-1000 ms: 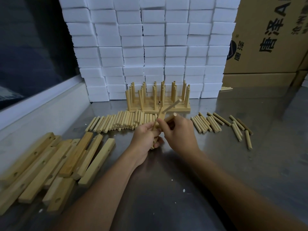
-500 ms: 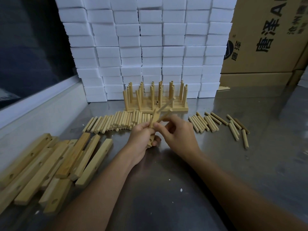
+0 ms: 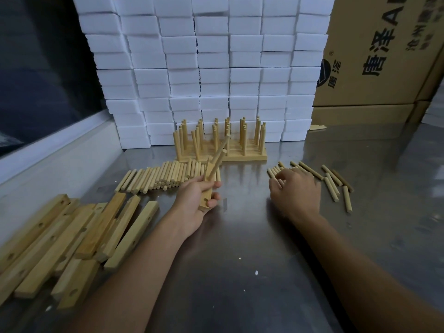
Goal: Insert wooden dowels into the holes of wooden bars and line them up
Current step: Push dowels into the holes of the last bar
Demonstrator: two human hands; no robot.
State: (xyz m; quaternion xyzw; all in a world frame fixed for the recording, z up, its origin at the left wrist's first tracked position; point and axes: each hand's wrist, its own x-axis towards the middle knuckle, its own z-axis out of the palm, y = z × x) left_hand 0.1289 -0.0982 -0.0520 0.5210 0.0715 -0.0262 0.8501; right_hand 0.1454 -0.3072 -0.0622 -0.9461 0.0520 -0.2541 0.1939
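Dowels risk jamming in the bar
Left hand grips the bar; right hand, right of it, fingers curled over loose dowels

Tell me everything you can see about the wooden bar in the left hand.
The wooden bar is a short, pale, square-edged piece of light wood with a notch-like hole visible near its lower end. The left hand grips it around the middle, holding it tilted and lifted off the steel table. Two dowels stick out of its upper part, slanting up and away toward the finished bars behind.
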